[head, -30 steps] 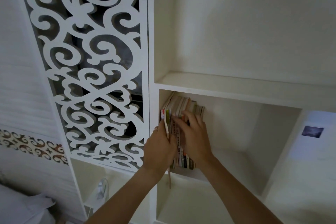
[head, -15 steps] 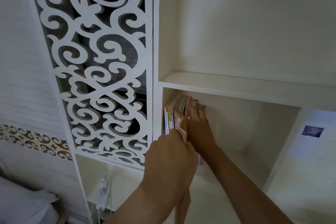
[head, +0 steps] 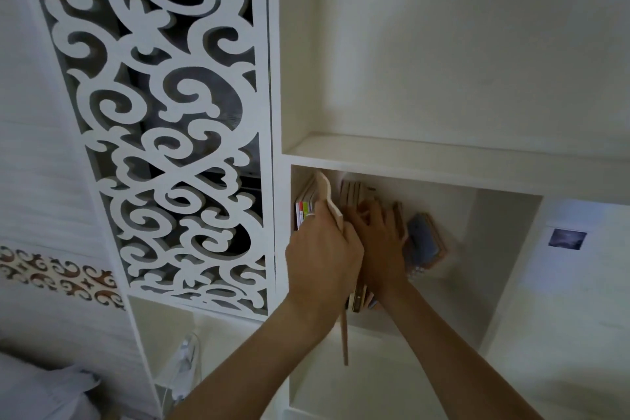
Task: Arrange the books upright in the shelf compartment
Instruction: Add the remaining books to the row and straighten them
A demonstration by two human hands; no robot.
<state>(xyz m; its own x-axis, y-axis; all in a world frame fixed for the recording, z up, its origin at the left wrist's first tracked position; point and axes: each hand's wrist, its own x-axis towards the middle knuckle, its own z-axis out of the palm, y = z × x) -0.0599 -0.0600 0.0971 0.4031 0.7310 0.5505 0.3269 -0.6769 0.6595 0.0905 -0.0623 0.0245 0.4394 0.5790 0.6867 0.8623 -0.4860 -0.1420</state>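
Observation:
A white shelf compartment [head: 504, 269] holds a row of books [head: 356, 193] at its left side. My left hand [head: 322, 259] grips a thin pale book [head: 329, 201], pulled partly out of the row, its lower edge hanging below the shelf front. A few books with coloured spines [head: 301, 213] stand against the left wall. My right hand [head: 380, 242] presses flat on the books to the right of the gap, pushing them aside. A blue-covered book [head: 422, 242] leans tilted at the row's right end.
An ornate white cut-out panel [head: 163, 133] stands to the left of the shelves. Above is another white compartment [head: 460, 54], below a lower one [head: 375, 368]. A small dark picture [head: 567, 238] hangs on the wall at right.
My left hand has lifted the thin book up into the row. My right hand has spread the books rightward, and the blue book now leans out at the right end.

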